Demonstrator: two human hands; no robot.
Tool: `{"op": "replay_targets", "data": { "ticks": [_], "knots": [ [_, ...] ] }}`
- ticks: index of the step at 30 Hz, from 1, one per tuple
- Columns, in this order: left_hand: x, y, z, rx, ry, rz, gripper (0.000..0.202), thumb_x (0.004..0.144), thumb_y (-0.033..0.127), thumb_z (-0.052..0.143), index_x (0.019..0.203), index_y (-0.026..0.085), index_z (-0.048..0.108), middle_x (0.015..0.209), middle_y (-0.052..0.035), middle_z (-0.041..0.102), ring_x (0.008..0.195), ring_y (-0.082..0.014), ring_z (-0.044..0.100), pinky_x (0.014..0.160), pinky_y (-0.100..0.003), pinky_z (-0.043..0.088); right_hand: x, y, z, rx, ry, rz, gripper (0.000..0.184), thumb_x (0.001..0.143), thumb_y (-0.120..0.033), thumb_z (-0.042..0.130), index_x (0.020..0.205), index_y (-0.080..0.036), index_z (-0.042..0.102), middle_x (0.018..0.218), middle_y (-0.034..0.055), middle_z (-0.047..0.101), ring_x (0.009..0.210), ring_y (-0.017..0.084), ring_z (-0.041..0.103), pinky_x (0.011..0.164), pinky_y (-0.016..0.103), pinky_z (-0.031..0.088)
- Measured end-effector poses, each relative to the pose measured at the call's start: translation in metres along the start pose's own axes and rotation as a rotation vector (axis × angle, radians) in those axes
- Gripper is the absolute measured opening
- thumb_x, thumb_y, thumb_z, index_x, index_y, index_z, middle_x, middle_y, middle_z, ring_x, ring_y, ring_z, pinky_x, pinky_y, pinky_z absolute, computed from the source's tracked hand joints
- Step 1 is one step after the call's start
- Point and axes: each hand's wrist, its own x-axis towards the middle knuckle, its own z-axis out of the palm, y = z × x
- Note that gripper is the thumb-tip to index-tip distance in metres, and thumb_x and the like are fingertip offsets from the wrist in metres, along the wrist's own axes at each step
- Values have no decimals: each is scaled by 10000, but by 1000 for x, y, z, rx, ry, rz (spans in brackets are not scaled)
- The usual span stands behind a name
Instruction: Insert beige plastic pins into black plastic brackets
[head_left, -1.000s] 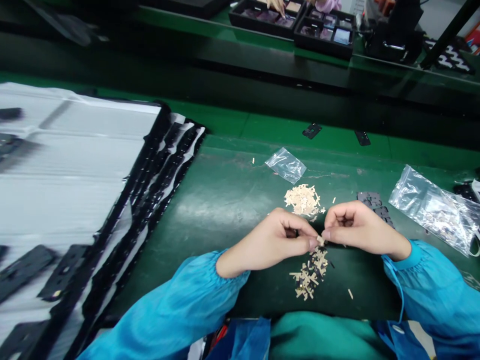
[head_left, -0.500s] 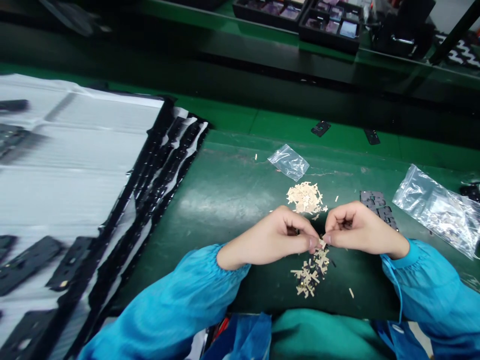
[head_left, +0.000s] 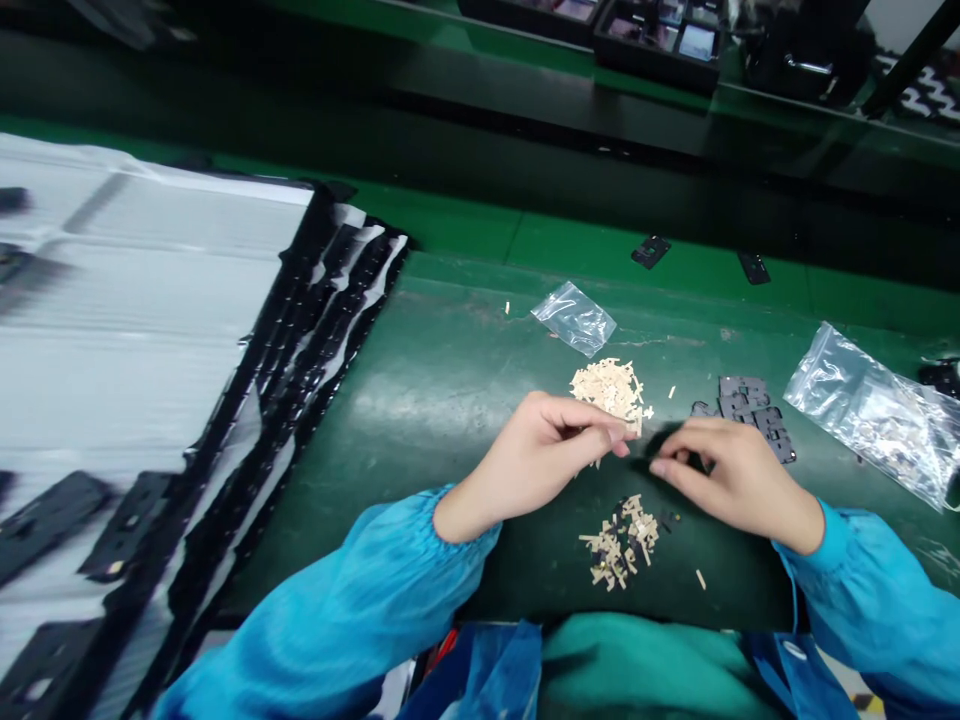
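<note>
My left hand (head_left: 547, 455) rests on the green mat, thumb and forefinger pinched together at the near edge of a pile of small beige pieces (head_left: 609, 386); what they pinch is too small to name. My right hand (head_left: 731, 472) lies low on the mat, fingers curled over a small dark part beside a strip of black plastic parts (head_left: 750, 405). A second heap of beige and dark bits (head_left: 621, 541) lies below and between the hands.
A small clear bag (head_left: 574, 317) lies beyond the beige pile. A larger clear bag (head_left: 874, 412) lies at the right. Black trays under white sheets (head_left: 150, 340) fill the left. Dark trays (head_left: 660, 40) sit across the green belt, where loose black parts (head_left: 651, 250) lie.
The hands were pinched together over the near heap. They have parted: the left moved up to the far beige pile, the right dropped to the mat by the black parts.
</note>
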Motion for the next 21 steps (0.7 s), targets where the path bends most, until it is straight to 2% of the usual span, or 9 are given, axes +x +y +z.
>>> {"op": "replay_targets", "data": {
  "ticks": [2, 5, 8, 9, 11, 14, 17, 21],
  "knots": [
    [-1, -2, 3, 9, -35, 33, 175, 821, 217, 680, 794, 170, 846, 709, -39, 799, 544, -104, 625, 514, -205, 494, 8, -5, -9, 309, 111, 99, 267, 978, -433, 628, 915, -210, 760, 792, 34, 703, 657, 157, 569, 602, 297, 394],
    [-3, -3, 6, 17, -92, 53, 180, 828, 207, 673, 780, 158, 839, 702, -40, 798, 539, -104, 631, 533, -206, 503, 23, -12, -14, 701, 165, 184, 245, 936, -418, 660, 869, -203, 756, 767, 28, 697, 610, 138, 531, 556, 281, 406],
    [-3, -3, 7, 21, -102, 58, 184, 825, 183, 664, 741, 154, 825, 689, -36, 794, 546, -105, 644, 547, -202, 509, 31, -17, -12, 821, 166, 186, 194, 906, -356, 674, 808, -199, 731, 736, 20, 685, 605, 136, 539, 555, 281, 432],
    [-2, -3, 7, 24, -92, 62, 186, 826, 179, 662, 733, 155, 821, 690, -35, 795, 555, -108, 653, 553, -201, 513, 32, -18, -11, 797, 204, 179, 176, 905, -336, 674, 807, -200, 726, 720, 12, 675, 594, 133, 533, 548, 279, 433],
    [-2, -5, 7, 39, -42, 79, 186, 830, 176, 657, 738, 156, 817, 706, -35, 799, 588, -119, 681, 575, -204, 529, 29, -19, -10, 633, 363, 128, 119, 902, -287, 681, 832, -201, 723, 711, 2, 663, 585, 129, 525, 547, 278, 435],
    [-3, -8, 8, 92, 44, 129, 176, 843, 186, 660, 777, 155, 820, 751, -40, 809, 660, -144, 722, 620, -217, 554, 24, -20, -9, 186, 599, -90, 54, 901, -225, 702, 917, -190, 741, 799, 29, 707, 687, 157, 597, 615, 301, 462],
    [-5, -10, 8, 176, 60, 205, 177, 873, 187, 653, 819, 157, 819, 771, -35, 803, 686, -148, 722, 634, -227, 551, 22, -23, -9, -132, 570, -245, 106, 946, -230, 673, 954, -176, 765, 871, 52, 751, 737, 181, 625, 651, 323, 469],
    [-8, -10, 8, 351, 19, 330, 200, 912, 154, 614, 846, 164, 803, 737, -19, 759, 663, -137, 674, 638, -246, 519, 24, -28, -8, -163, 476, -243, 232, 992, -246, 607, 850, -172, 774, 803, 38, 747, 691, 174, 614, 643, 319, 463]
  ]
}}
